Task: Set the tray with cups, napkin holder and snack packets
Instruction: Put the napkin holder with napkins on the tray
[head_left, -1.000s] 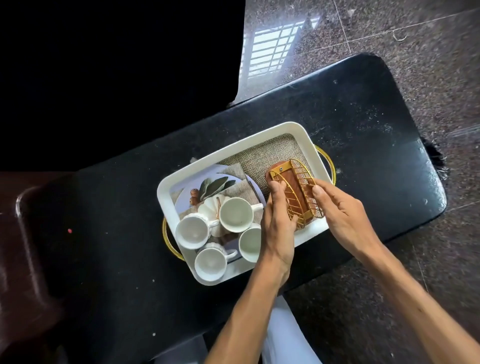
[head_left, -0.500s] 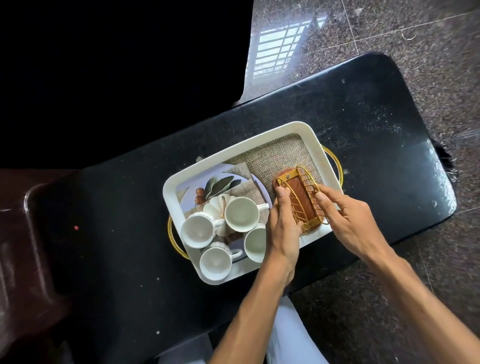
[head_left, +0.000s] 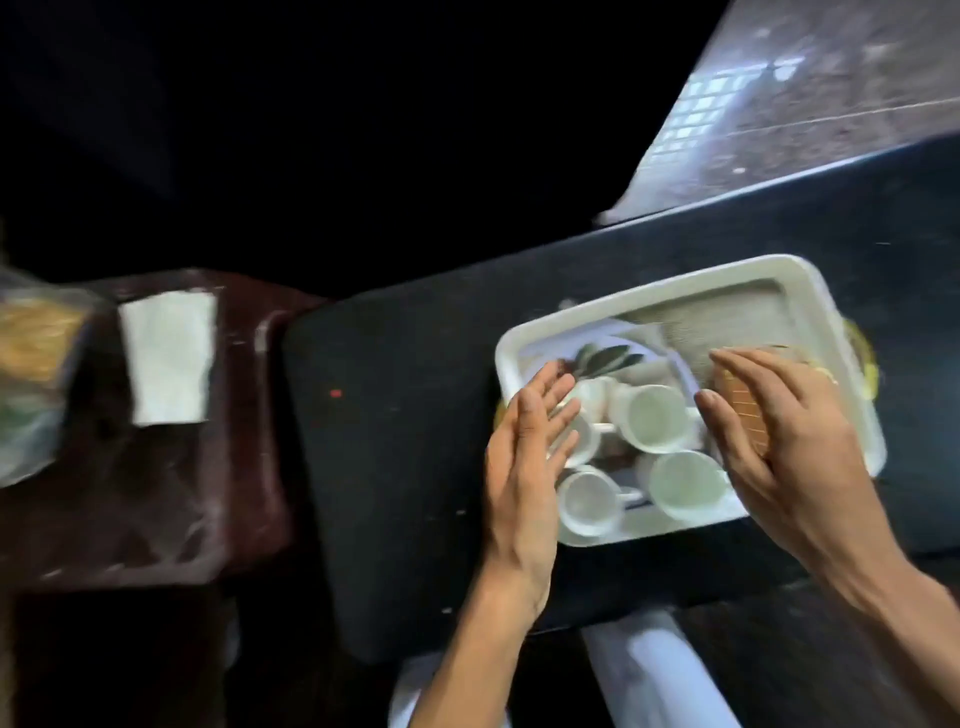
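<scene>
glossy white cups (head_left: 652, 417), rough burlap mat (head_left: 727, 322)

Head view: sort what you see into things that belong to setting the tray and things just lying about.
Belongs to the job:
white tray
white cups
gold wire napkin holder
white napkins
clear bag, possibly of snacks

Just lying about:
black table
dark red chair

Cups (head_left: 652, 418) left in tray (head_left: 675, 288); napkin holder (head_left: 743, 415) right; napkins (head_left: 169, 358) far left on side table (head_left: 156, 509).
</scene>
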